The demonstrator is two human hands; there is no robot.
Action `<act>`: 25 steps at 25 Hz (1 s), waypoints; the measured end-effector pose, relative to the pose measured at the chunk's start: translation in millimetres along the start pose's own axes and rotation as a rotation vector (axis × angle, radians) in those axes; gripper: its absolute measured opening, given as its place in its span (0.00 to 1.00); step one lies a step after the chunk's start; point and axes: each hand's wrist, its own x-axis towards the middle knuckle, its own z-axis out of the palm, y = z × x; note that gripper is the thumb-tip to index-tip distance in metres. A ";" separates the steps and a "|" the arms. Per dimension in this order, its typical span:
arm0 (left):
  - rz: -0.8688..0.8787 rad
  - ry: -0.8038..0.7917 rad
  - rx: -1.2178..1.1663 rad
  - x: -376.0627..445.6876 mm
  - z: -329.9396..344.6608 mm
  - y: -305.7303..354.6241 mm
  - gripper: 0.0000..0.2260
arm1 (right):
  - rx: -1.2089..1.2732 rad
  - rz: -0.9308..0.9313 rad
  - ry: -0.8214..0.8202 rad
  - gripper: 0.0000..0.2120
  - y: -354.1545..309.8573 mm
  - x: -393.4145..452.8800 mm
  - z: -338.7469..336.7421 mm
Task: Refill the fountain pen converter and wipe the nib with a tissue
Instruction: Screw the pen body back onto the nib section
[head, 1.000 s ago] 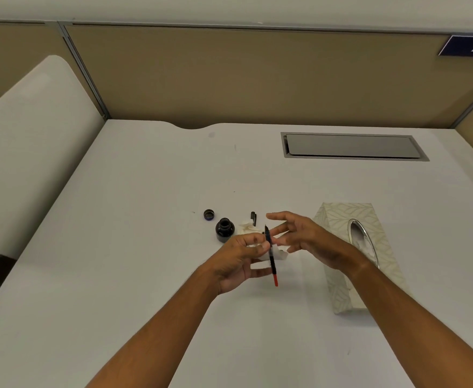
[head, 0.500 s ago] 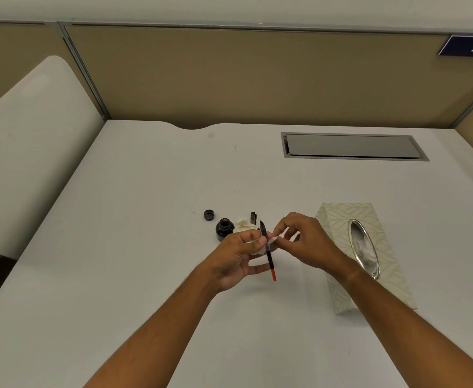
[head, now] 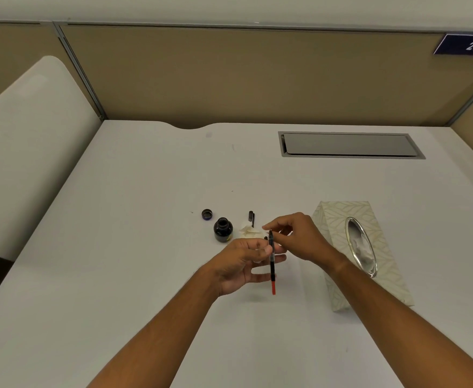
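My left hand (head: 242,263) pinches a slim black pen section with a red-tipped converter (head: 272,266), held nearly upright, red end toward me. My right hand (head: 296,238) hovers at the pen's top end with fingers curled around the nib; a bit of white tissue shows near its fingertips, and whether it pinches that I cannot tell. A crumpled white tissue (head: 248,231) lies on the desk just behind my hands. The open ink bottle (head: 223,229) stands to the left, its cap (head: 207,214) beside it. A black pen part (head: 251,217) lies behind the tissue.
A patterned tissue box (head: 338,217) with an oval opening sits right of my hands. A grey cable hatch (head: 350,145) is set into the white desk (head: 117,247) at the back right. Beige partitions enclose the desk, and a white curved panel stands at left.
My right hand came in from open fingers to close around the pen's top end. The pen tilted more upright in my left hand.
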 end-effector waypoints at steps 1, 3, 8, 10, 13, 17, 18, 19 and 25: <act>0.013 0.038 0.023 -0.4 -1.1 0.3 0.07 | -0.003 0.034 0.040 0.07 4.9 1.2 1.1; 0.036 0.110 0.019 -1.8 -5.0 0.6 0.07 | -0.011 0.132 0.081 0.06 16.4 2.3 4.5; 0.093 0.233 -0.089 -2.3 -12.7 -0.6 0.07 | -0.174 0.302 0.003 0.04 34.3 -1.8 39.2; 0.115 0.266 -0.123 -2.5 -13.5 0.6 0.07 | -0.196 0.342 0.019 0.10 36.1 -1.7 53.5; 0.146 0.321 -0.156 -3.3 -16.6 2.8 0.07 | -0.244 0.356 0.045 0.12 35.1 2.3 62.2; 0.168 0.340 -0.180 -4.3 -16.3 6.7 0.07 | -0.282 0.383 0.028 0.08 33.9 2.8 56.7; 0.173 0.336 -0.184 -5.3 -16.0 8.6 0.07 | -0.238 0.393 0.036 0.07 33.1 0.6 52.8; 0.178 0.332 -0.191 -6.2 -15.7 11.1 0.07 | -0.144 0.400 0.049 0.07 32.1 -2.7 47.7; 0.221 0.346 -0.310 -9.8 -22.6 30.1 0.06 | 0.502 0.250 -0.109 0.03 12.8 -28.1 11.5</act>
